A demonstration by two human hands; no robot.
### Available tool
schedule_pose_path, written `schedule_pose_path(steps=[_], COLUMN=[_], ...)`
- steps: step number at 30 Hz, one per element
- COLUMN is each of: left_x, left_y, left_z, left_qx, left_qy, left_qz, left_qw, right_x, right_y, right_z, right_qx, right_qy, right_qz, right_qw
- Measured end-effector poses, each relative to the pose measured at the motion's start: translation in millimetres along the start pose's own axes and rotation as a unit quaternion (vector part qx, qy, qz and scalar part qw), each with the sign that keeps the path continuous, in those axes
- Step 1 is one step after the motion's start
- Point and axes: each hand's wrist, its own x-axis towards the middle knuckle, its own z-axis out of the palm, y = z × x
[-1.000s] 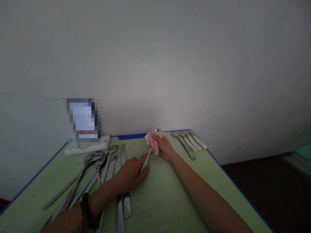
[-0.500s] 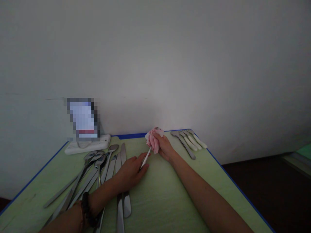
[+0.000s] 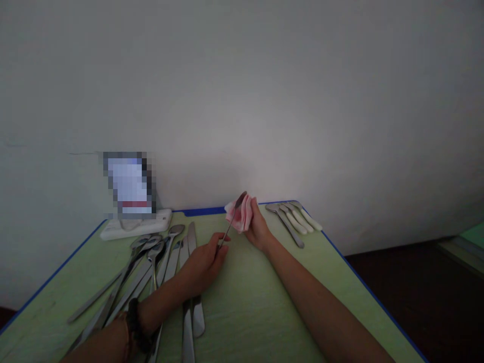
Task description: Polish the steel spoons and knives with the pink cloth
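Note:
My left hand (image 3: 206,262) is closed on the handle of a metal spoon (image 3: 239,199), which points up and away to the right. The spoon's bowl lies against a pink and white cloth (image 3: 242,217). My right hand (image 3: 257,226) holds that cloth from behind and from the right, its fingers partly hidden by the folds. Under and beside my left forearm lie several metal spoons (image 3: 176,231) and knives (image 3: 192,237), spread over the left part of the table.
The green table (image 3: 249,312) has a blue edge and stands against a grey wall. At the back left, a pixelated screen (image 3: 130,184) rests on a white power strip (image 3: 136,227). Several utensils (image 3: 297,222), some white-handled, lie at the back right.
The spoon's bowl, earlier mostly wrapped in the cloth, now shows in front of it. The cloth has opened out, and my right fingers have shifted behind it.

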Motion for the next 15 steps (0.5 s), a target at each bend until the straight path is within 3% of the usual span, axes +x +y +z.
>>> schedule_pose_path(steps=[6, 15], left_x=[-0.5, -0.7], left_y=[5.3, 3.6], left_z=[-3.8, -1.8], left_qx=[0.019, 0.041], left_qy=[-0.022, -0.013], left_qz=[-0.008, 0.001], left_qw=[1.000, 0.999], right_x=[-2.7, -2.8], right_y=[-3.7, 5.5], right_z=[0.6, -5.2], right_qx=[0.056, -0.076], right_qy=[-0.007, 0.006], right_qz=[0.008, 0.017], right_qw=[0.998, 0.997])
